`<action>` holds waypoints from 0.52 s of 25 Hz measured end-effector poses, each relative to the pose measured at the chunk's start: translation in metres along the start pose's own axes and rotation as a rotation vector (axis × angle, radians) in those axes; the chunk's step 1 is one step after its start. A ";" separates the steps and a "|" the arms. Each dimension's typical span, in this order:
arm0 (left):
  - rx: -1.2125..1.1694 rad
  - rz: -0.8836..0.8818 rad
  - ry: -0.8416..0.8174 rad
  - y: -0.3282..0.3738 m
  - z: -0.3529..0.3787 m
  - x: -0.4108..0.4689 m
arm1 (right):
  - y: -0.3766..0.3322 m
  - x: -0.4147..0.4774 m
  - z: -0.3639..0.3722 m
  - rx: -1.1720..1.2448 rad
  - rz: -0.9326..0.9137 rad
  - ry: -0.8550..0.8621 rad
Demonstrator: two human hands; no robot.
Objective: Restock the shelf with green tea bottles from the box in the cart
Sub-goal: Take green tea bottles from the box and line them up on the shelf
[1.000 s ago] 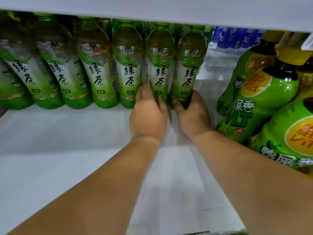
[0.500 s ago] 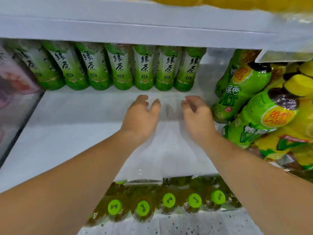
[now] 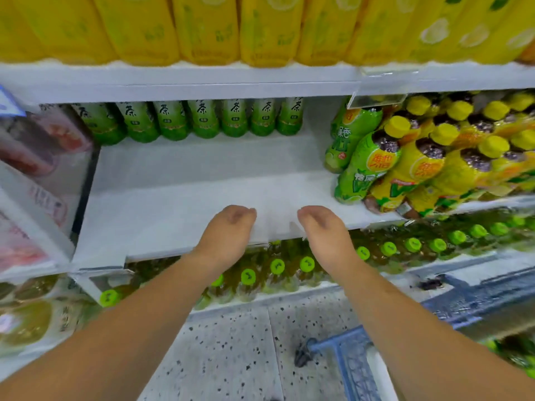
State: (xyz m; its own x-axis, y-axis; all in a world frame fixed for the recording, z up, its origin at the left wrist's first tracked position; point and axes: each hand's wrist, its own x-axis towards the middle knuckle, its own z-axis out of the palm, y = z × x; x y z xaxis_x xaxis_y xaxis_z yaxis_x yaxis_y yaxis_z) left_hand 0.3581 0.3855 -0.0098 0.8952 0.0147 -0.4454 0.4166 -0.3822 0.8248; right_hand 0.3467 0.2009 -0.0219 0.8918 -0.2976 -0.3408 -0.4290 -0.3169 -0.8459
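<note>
The green tea bottles (image 3: pixel 202 120) stand in a row at the very back of the white shelf (image 3: pixel 173 192). Each one stands straight up, its long way going up and down, with the label facing us. The tops are hidden behind the shelf above. The front part of the white shelf is bare.

Our left hand (image 3: pixel 225 235) and our right hand (image 3: pixel 324 233) hover side by side over the front edge of the shelf, a gap between them. The fingers of both hands curl down and in, loose, and they pinch nothing. Both hands are well apart from the row of bottles.

A moment ago our hands were deeper in the shelf, and before that they touched the bottoms of two bottles. Now they have pulled back to the edge, and we see more around us.

To the right lean green and yellow bottles (image 3: pixel 405 163). Big yellow bottles (image 3: pixel 202 27) stand on the shelf above. Below, a row of green caps (image 3: pixel 278 266) shows on a lower shelf. A blue cart (image 3: pixel 350 363) stands on the speckled floor (image 3: pixel 231 348).
</note>
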 end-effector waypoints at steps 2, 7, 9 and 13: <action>0.003 -0.040 -0.070 -0.005 -0.002 -0.032 | 0.001 -0.041 -0.010 -0.010 0.055 -0.047; 0.054 -0.101 -0.195 -0.002 -0.018 -0.126 | 0.009 -0.142 -0.037 -0.034 0.179 -0.051; 0.123 -0.073 -0.250 0.002 -0.031 -0.155 | 0.007 -0.179 -0.047 -0.035 0.219 -0.045; 0.171 -0.013 -0.313 0.014 -0.047 -0.201 | 0.001 -0.250 -0.062 -0.048 0.270 -0.031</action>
State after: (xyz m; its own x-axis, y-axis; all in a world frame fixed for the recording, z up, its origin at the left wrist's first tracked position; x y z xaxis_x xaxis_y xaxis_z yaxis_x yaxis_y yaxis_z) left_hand 0.1912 0.4210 0.1074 0.7870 -0.2535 -0.5625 0.3713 -0.5335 0.7599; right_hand 0.1142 0.2192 0.0875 0.7482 -0.3492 -0.5641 -0.6571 -0.2723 -0.7029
